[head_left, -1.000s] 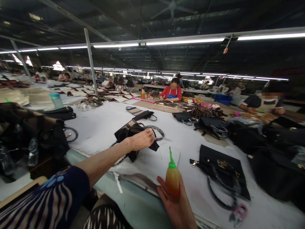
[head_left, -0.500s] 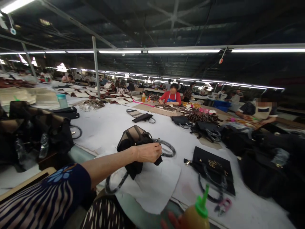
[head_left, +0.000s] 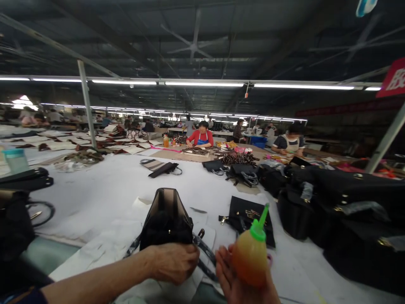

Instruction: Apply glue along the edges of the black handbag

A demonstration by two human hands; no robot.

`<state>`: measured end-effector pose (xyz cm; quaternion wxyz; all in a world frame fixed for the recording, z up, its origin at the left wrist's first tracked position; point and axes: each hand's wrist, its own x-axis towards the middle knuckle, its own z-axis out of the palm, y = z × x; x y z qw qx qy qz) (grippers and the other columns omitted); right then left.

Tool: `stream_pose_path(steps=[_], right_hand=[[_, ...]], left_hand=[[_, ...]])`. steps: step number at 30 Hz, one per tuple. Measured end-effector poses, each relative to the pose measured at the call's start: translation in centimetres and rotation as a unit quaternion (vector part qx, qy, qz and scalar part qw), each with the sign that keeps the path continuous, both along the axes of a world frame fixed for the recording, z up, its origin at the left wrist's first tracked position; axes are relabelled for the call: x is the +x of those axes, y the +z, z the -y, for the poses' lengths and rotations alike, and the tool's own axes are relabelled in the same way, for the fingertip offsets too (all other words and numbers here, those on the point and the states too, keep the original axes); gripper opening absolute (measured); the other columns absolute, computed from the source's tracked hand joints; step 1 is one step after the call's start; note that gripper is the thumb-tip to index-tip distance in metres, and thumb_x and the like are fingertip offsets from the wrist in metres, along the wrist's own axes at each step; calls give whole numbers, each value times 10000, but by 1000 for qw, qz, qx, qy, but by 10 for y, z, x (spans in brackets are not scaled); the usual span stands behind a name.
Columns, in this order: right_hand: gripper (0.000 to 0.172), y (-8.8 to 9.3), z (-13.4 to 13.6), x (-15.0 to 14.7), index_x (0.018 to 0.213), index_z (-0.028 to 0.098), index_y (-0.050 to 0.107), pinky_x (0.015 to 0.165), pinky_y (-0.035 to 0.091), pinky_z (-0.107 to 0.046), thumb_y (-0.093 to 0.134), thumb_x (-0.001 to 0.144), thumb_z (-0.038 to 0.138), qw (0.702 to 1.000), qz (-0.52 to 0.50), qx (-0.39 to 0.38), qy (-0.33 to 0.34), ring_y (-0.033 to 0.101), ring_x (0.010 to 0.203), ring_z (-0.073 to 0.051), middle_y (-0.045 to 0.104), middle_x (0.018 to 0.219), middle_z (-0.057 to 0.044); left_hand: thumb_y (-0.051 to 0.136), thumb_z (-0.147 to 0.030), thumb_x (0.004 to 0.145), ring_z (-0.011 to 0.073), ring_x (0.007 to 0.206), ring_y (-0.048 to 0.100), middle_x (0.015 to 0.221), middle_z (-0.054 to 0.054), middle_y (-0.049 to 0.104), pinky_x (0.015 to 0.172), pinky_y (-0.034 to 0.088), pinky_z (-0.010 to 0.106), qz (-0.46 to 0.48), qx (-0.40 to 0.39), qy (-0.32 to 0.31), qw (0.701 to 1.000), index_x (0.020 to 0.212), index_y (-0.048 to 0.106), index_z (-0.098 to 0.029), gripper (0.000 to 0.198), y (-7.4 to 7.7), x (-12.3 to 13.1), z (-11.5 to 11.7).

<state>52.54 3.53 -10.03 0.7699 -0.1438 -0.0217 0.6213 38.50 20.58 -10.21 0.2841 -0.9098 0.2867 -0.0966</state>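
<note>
My left hand (head_left: 177,262) is closed at the front edge of a black handbag (head_left: 167,228), its fingers pinching near the right corner. The bag stands upright, with tan panels showing inside its open top. Its plastic-wrapped handle (head_left: 207,251) loops out to the right. In my right hand (head_left: 226,276) is a squeeze bottle (head_left: 251,257) of amber liquid with a green nozzle pointing up. The palm faces up beneath the bottle, just right of the handbag.
A flat black bag (head_left: 236,207) with gold letters lies behind the bottle. Several black bags (head_left: 348,223) crowd the right side. A small blade-like piece (head_left: 198,210) lies beyond the handbag. Across the table sits a person in red (head_left: 201,137); another person (head_left: 287,143) is farther right.
My right hand has lifted the bottle from the lower edge. The handbag now stands upright, and my left hand has shifted to its near edge. The view has turned right.
</note>
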Motion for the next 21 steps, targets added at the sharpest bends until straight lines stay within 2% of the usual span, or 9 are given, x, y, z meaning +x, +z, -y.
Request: stream_pose_path(steps=[3,6,9,11,13,15,17,19,21], right_hand=[[539,10,-28,-10,859,48,714,936,420,-394,773,592,512,1000,-4,10,11,544,1069,-317,618,1047,-245],[529,12,-47,-18,868,50,708,984,366,-424,770,599,500,999,-21,-2,32,478,1146,-324,578,1124,-256],[521,8,-51,-21,883,57,704,997,343,-448,750,625,508,998,-43,2,35,453,1171,-323,580,1126,-250],[512,5,-50,-19,888,51,702,995,345,-453,735,650,503,998,-62,-2,30,441,1180,-327,582,1118,-254],[497,3,-48,-16,887,39,699,979,367,-452,708,686,493,996,-81,-17,24,448,1173,-329,583,1110,-260],[477,2,-47,-14,886,31,694,957,394,-447,658,740,483,995,-96,-33,17,472,1153,-321,588,1103,-257],[464,1,-47,-12,890,34,692,933,419,-439,617,776,477,993,-113,-45,14,505,1120,-307,603,1085,-238],[434,0,-47,-12,896,53,693,905,444,-423,602,790,464,990,-129,-58,13,539,1077,-288,630,1049,-203],[375,-2,-46,-12,880,81,701,864,469,-404,595,797,431,986,-147,-73,17,570,1023,-271,658,989,-163]], left_hand=[[573,-162,753,176,744,508,659,59,605,708,440,322,4,-9,25,1000,643,671,-152,147,1,-5,5],[577,-164,742,187,786,522,669,57,597,818,435,340,13,-37,47,998,658,668,-134,128,7,-11,11],[574,-194,751,179,755,529,646,45,577,900,411,358,27,-73,54,996,653,645,-136,134,14,-24,20],[553,-193,774,175,757,541,668,43,584,910,413,362,110,-124,92,982,673,621,-145,131,15,-36,27],[513,-172,806,185,831,558,782,60,615,889,432,362,247,-208,189,927,760,607,-149,106,14,-46,31],[487,-197,837,199,921,562,967,96,612,850,464,349,367,-284,319,827,929,580,-137,143,12,-49,32],[477,-284,856,217,996,551,1143,146,553,824,487,341,420,-322,429,732,1105,507,-103,310,12,-45,30],[470,-382,857,242,1016,547,1173,161,542,828,488,360,418,-331,498,684,1160,485,-82,427,18,-35,29],[446,-450,856,266,957,560,1032,132,611,819,476,396,373,-337,548,668,1050,576,-103,418,27,-23,31]])
